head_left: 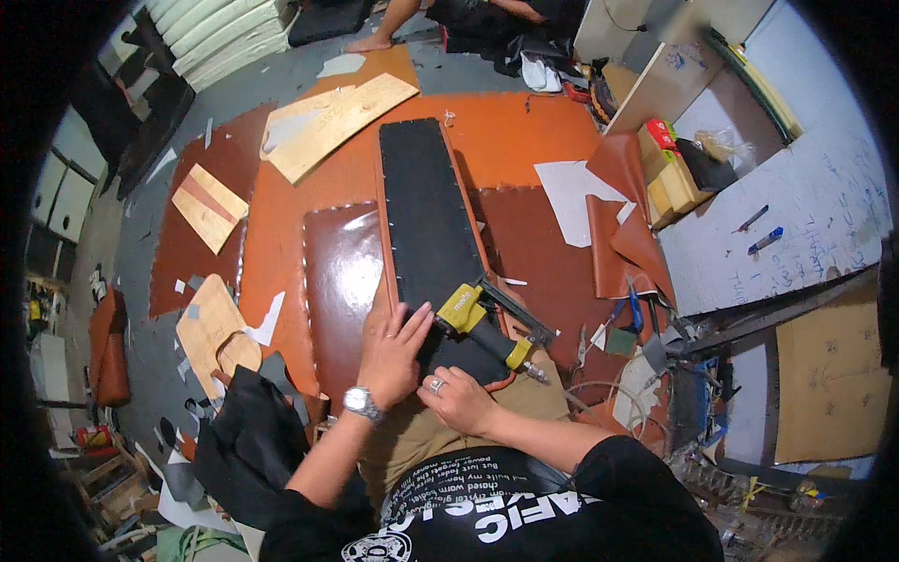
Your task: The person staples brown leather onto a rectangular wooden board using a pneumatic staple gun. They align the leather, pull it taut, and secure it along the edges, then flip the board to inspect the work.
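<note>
A long panel (428, 206) with a black cloth face and brown leather-like edges lies lengthwise across my lap, with staples along its sides. On its near part rests a yellow and black staple gun (484, 326), with neither hand on its grip. My left hand (393, 354) lies at the panel's left edge, fingers stretched out, fingertips close to the tool's yellow head. My right hand (459, 398) is curled closed against the panel's near left corner. Its fingertips are hidden, so what it pinches there cannot be made out.
Brown leather-like sheets (524, 150) cover the floor ahead, with wooden boards (346, 122) on them. Black cloth (248, 445) is heaped at my left. Scissors (636, 309), an air hose (599, 386) and a white board (749, 267) are at right. A person's foot (370, 44) shows far ahead.
</note>
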Motion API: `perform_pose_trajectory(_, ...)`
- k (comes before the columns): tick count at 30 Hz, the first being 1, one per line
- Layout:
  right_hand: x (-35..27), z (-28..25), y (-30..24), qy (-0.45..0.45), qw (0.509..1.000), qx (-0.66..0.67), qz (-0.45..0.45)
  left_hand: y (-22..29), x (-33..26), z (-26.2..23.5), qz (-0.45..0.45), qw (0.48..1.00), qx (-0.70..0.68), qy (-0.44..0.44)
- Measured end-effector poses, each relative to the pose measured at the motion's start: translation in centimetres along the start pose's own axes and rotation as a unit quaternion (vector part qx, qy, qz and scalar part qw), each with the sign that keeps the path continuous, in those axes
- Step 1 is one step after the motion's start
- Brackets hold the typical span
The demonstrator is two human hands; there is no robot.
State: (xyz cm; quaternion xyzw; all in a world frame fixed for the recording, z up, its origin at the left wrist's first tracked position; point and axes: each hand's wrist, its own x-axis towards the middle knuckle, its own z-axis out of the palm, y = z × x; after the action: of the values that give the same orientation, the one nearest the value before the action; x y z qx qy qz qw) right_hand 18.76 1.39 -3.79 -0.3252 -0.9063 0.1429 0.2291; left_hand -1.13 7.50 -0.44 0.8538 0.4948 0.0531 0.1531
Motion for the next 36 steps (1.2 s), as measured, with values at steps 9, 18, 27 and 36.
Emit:
perform_pose_trajectory(9,0.6,-2.6,-0.2,-0.036,0.991,0.11,0.072,-0.5,-8.7,2.3,0.048,0.996,-0.07,-0.016)
perform_pose_trajectory(18,1.5,-10.0,6.2,-0.173,0.928,-0.085,0.319,0.5,-9.0,4.1,0.017,0.987,-0.09,0.131)
perform_pose_trajectory(27,3.8,-14.6,4.5,-0.212,0.846,0.14,0.469,0.2,-9.8,4.9,0.014,0.981,-0.124,0.147)
perform_pose_trajectory(36,2.2,-14.8,0.1,-0.336,0.847,0.208,0.355,0.0,-9.5,5.4,0.011,0.975,-0.156,0.16)
